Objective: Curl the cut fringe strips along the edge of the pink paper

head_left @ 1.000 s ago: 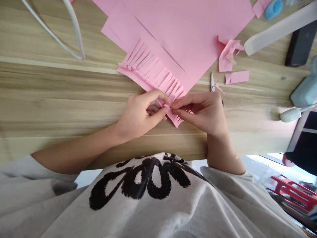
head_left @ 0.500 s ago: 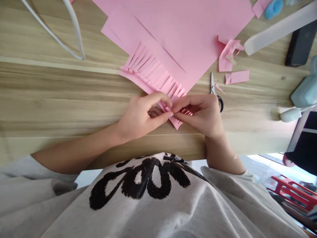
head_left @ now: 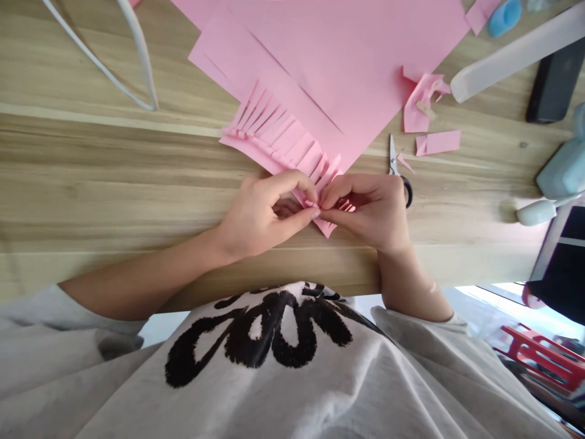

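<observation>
A fringed strip of pink paper [head_left: 278, 135], cut into narrow tabs along its far side, lies slantwise in front of me. Several of its tabs are curled over towards the uncut edge. My left hand [head_left: 260, 213] pinches the strip near its right end between thumb and index finger; its other fingers are partly hidden behind. My right hand [head_left: 370, 210] meets it there, thumb and index finger closed on a tab of the same strip. The fingertips of both hands almost touch. Under the strip's far side are larger pink paper sheets [head_left: 365, 67].
Scissors [head_left: 393, 158] lie just beyond my right hand, near pink paper scraps [head_left: 418, 103]. Farther right are a translucent strip [head_left: 516, 55], a black phone-like object [head_left: 555, 82] and a pale blue container [head_left: 562, 171]. A white cable [head_left: 141, 55] loops at the left. The wooden table's near edge adjoins my shirt.
Both hands keep their pinch at the same spot, with only a slight shift of the right fingers. The fringed strip has moved very slightly.
</observation>
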Available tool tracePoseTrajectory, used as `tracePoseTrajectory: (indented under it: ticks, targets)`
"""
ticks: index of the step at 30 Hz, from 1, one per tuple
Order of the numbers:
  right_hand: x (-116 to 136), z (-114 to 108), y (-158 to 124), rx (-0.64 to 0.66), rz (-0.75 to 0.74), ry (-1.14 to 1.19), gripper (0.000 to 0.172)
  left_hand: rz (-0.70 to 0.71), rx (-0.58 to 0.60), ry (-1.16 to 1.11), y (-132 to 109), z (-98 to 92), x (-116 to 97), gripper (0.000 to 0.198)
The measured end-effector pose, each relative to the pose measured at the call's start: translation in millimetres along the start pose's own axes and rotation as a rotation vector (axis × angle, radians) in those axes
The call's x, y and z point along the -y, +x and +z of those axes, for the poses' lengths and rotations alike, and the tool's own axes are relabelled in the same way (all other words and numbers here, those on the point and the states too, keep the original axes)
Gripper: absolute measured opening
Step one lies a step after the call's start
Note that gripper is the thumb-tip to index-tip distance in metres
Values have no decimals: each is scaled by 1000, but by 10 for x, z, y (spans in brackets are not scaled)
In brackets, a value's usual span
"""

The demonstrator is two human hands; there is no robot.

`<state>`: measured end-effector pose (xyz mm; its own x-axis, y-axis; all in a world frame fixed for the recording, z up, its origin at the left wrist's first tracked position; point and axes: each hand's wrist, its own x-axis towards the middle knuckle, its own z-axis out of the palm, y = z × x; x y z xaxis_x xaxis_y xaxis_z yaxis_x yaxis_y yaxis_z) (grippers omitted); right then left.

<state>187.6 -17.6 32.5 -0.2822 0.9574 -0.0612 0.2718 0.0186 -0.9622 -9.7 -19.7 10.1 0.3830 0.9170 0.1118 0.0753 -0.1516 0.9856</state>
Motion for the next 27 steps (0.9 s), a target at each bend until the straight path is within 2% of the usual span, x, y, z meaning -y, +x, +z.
tracePoseTrajectory:
  ticks: [5,10,13,21,24,27]
  targets:
    - [0,-3,16,19,6,-34,20,32,7,-45,0,2,-4,17]
    - [-11,-9,12,41,-54,-92,25,6,23,-33,-7,-2,-4,17]
    - [-20,-11,10,50,-78,-96,26,37,14,-71,-13,-2,6,20]
    - [-20,-8,19,79,-91,-125,30,-35,3,-148,-9,12,15,18]
    - [-13,-9,19,68,-105,-109,30,-27,-19,-148,-11,17,27,20]
    - [-9,-15,17,58,-93,-111,22,-42,-52,-149,-7,20,27,21]
